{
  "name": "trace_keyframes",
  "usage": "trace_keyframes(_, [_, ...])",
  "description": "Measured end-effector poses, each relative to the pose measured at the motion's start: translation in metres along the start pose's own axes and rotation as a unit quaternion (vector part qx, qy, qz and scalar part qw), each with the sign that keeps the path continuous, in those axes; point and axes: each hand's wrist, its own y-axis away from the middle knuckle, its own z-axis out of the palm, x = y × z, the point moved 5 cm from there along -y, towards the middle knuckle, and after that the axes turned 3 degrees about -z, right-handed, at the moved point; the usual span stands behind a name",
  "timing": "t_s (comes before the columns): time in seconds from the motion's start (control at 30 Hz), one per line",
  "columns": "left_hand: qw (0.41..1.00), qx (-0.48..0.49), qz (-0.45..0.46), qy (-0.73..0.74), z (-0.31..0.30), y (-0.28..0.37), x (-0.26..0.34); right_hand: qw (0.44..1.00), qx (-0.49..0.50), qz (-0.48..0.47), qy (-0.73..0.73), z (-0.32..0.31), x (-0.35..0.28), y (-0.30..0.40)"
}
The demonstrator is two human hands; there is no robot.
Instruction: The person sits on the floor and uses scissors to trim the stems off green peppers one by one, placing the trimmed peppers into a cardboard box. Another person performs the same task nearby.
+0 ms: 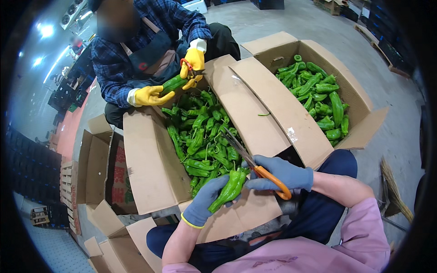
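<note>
My left hand [209, 199], in a grey work glove with a yellow cuff edge, is closed around a green pepper [229, 191] near the front of an open cardboard box. My right hand [280, 173], also gloved in grey, holds scissors with orange handles [273, 181]; their dark blades point up and left over the box. The fingertips of that hand are close to the pepper's stem end; whether they touch it I cannot tell. Many green peppers with stems [201, 136] fill the box. In a second cardboard box [351, 85] at the right lie more green peppers [312, 85], many without long stems.
Across the box sits a co-worker [150, 44] in yellow gloves, holding a green pepper [174, 84] and red-handled scissors [186, 63]. Box flaps [269, 102] spread between the two boxes, with a cut stem [264, 114] on them. More cardboard boxes [94, 167] stand left; a broom [394, 187] lies right.
</note>
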Motion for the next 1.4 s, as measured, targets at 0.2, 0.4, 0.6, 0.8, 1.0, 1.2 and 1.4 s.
trace_keyframes(0.2, [0.997, -0.044, -0.058, -0.038, 0.016, -0.006, -0.02, 0.998, -0.012, -0.046, -0.033, 0.006, 0.0, -0.003])
trace_keyframes(0.4, [0.99, -0.033, -0.086, -0.107, 0.024, -0.001, -0.011, 0.985, -0.011, 0.004, -0.173, 0.007, 0.005, -0.003])
trace_keyframes(0.6, [0.988, -0.008, 0.068, -0.136, 0.019, 0.0, 0.01, 0.983, 0.125, 0.016, -0.135, -0.018, 0.015, -0.004])
trace_keyframes(0.8, [0.932, 0.138, 0.168, -0.291, 0.013, 0.011, 0.017, 0.988, 0.102, -0.092, -0.076, -0.023, 0.004, -0.006])
trace_keyframes(1.0, [0.91, 0.174, 0.184, -0.327, 0.005, 0.011, 0.011, 0.976, 0.067, 0.01, -0.205, -0.015, 0.01, -0.002])
trace_keyframes(1.2, [0.897, 0.179, 0.203, -0.349, 0.012, 0.012, 0.013, 0.977, 0.064, -0.025, -0.203, -0.015, 0.019, -0.006])
trace_keyframes(1.4, [0.829, 0.204, 0.257, -0.452, 0.018, 0.017, 0.018, 0.997, 0.038, 0.045, -0.059, -0.011, -0.008, 0.004])
